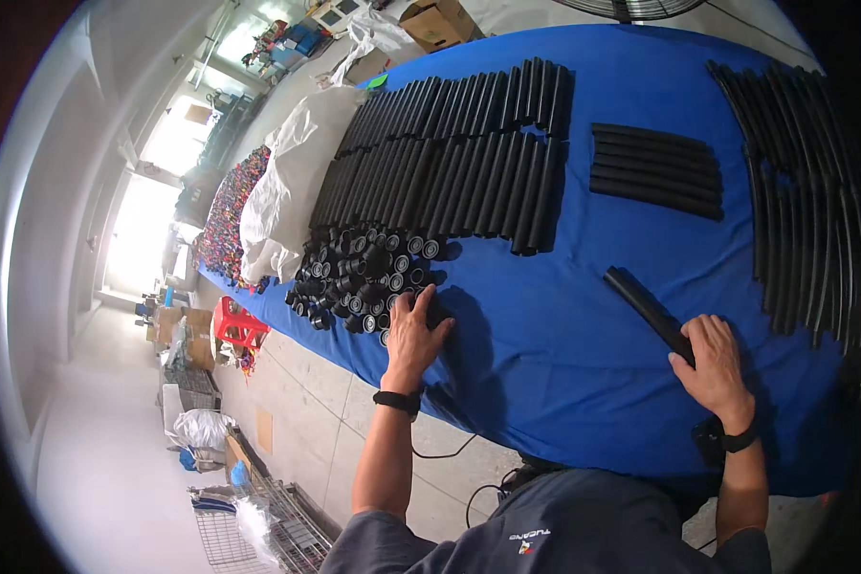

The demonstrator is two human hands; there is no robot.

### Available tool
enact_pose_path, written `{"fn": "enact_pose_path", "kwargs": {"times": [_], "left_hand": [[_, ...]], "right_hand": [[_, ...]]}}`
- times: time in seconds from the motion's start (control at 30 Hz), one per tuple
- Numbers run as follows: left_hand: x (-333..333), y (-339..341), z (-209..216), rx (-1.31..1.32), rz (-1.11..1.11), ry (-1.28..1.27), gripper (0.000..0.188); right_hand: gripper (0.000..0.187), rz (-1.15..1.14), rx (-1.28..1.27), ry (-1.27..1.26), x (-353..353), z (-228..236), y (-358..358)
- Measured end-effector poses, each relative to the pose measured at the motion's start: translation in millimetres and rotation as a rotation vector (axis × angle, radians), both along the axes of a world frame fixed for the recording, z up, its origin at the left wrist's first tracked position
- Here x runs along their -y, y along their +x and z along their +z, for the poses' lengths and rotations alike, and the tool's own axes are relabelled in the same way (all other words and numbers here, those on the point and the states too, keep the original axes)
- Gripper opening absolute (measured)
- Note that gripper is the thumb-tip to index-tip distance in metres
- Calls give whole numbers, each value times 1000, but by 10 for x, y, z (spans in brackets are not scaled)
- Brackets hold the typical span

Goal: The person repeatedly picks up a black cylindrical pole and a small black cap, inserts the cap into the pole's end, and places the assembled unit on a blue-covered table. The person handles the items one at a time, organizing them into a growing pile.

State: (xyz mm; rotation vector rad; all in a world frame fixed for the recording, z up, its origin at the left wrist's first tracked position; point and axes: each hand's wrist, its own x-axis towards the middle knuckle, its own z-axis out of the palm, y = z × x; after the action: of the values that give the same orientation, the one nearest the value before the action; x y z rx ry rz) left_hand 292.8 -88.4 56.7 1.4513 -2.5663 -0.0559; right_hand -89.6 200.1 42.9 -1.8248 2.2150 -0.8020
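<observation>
At the near edge of a heap of round black caps [354, 277], my left hand [411, 340] has its thumb and fingers curled around a dark piece that looks like a black cap [438, 310]. Part of that piece is hidden by the fingers. My right hand [714, 365] is closed on the near end of a black tube [646, 301]. The tube slants away to the left, low over the blue cloth [536, 354].
Rows of black tubes [430, 187] lie beyond the caps. A short stack of tubes [655, 170] lies mid-table, with more tubes [804, 201] along the right. White plastic sheeting [292, 182] and small multicoloured pieces [230, 215] are far left. A red stool [239, 323] stands beside the table.
</observation>
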Motion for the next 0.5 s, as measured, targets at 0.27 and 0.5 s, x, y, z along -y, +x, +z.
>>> {"fn": "enact_pose_path", "kwargs": {"times": [0.27,0.5], "left_hand": [[19,-151,147,-60,2,200,65],[53,-599,204,-63,-95,235,64]], "right_hand": [[30,0,19,-9,-15,5,-21],[29,-1,24,10,-18,8,-37]]}}
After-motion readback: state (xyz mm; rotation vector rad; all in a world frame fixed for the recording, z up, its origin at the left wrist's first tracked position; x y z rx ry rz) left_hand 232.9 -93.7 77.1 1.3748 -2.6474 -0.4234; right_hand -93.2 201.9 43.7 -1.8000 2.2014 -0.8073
